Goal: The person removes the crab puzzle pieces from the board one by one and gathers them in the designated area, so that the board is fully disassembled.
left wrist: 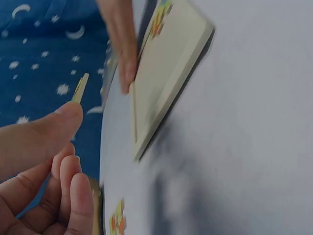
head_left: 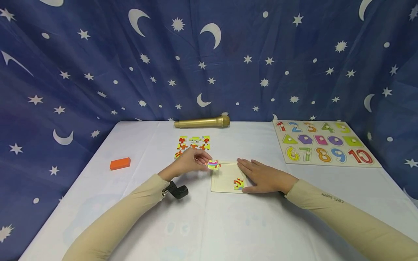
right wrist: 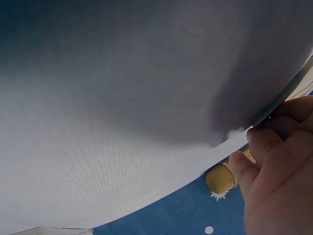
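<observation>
My left hand (head_left: 189,163) pinches a jigsaw piece (head_left: 213,165) between thumb and fingers, above the upper left part of a shallow wooden puzzle tray (head_left: 225,176). The piece is yellow with pink and blue; in the left wrist view the held piece (left wrist: 80,88) appears edge-on. Inside the tray's lower right corner lies another jigsaw piece (head_left: 238,184), yellow and red. My right hand (head_left: 264,176) rests along the tray's right edge, fingers extended towards its top corner and thumb by the bottom one. Several loose jigsaw pieces (head_left: 194,146) lie in rows behind my left hand, which partly covers them.
A gold microphone (head_left: 202,122) lies at the table's back edge. To the far right is a number and shape peg board (head_left: 321,144). An orange block (head_left: 120,164) sits on the left of the white-covered table (head_left: 209,228). A starry blue curtain (head_left: 241,94) hangs behind.
</observation>
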`<state>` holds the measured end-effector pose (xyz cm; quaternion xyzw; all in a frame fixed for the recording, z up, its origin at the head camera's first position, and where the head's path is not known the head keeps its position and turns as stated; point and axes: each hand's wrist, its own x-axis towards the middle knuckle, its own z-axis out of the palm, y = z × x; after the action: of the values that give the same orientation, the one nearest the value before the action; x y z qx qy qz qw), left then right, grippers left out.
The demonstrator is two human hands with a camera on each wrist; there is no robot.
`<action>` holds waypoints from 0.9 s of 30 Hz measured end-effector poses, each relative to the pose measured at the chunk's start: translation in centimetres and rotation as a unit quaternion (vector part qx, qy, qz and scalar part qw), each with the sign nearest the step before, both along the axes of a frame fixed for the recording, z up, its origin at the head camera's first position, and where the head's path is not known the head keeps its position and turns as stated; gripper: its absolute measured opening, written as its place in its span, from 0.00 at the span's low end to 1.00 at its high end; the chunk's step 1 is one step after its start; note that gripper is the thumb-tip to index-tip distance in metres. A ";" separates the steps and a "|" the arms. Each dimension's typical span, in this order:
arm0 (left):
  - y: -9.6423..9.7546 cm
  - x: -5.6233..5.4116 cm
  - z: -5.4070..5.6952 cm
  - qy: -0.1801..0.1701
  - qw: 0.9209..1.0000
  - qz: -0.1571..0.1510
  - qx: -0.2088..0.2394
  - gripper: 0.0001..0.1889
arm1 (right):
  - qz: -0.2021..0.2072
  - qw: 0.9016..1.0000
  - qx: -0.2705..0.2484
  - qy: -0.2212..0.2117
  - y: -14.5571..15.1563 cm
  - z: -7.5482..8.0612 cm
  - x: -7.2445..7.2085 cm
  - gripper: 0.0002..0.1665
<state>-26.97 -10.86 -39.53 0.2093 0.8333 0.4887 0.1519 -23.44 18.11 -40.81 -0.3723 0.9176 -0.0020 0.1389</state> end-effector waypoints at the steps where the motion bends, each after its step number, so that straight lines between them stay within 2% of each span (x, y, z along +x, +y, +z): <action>1: -0.5 -0.2 0.1 0.002 1.000 0.010 0.002 0.19 | 0.001 1.000 -0.001 0.001 0.0 0.0 0.0 0.55; 8: -3.9 -1.8 0.1 0.011 0.996 0.087 0.004 0.20 | 0.000 1.000 0.001 0.000 0.1 -0.1 -0.1 0.56; 12: -5.1 -2.3 -0.4 0.017 0.994 0.110 -0.004 0.20 | -0.004 1.000 0.003 -0.002 0.0 0.0 0.0 0.55; 19: -6.0 -3.3 -1.4 0.024 0.993 0.113 -0.038 0.20 | -0.003 1.000 0.001 -0.004 0.0 -0.1 0.0 0.55; 27: -6.2 -4.0 -1.8 0.042 0.991 0.098 -0.087 0.19 | 0.005 1.000 -0.002 0.005 0.1 -0.3 -0.1 0.55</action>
<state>-30.98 -17.05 -41.29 0.1327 0.8946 0.4181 0.0858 -23.54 18.23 -41.07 -0.3773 0.9164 -0.0018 0.1338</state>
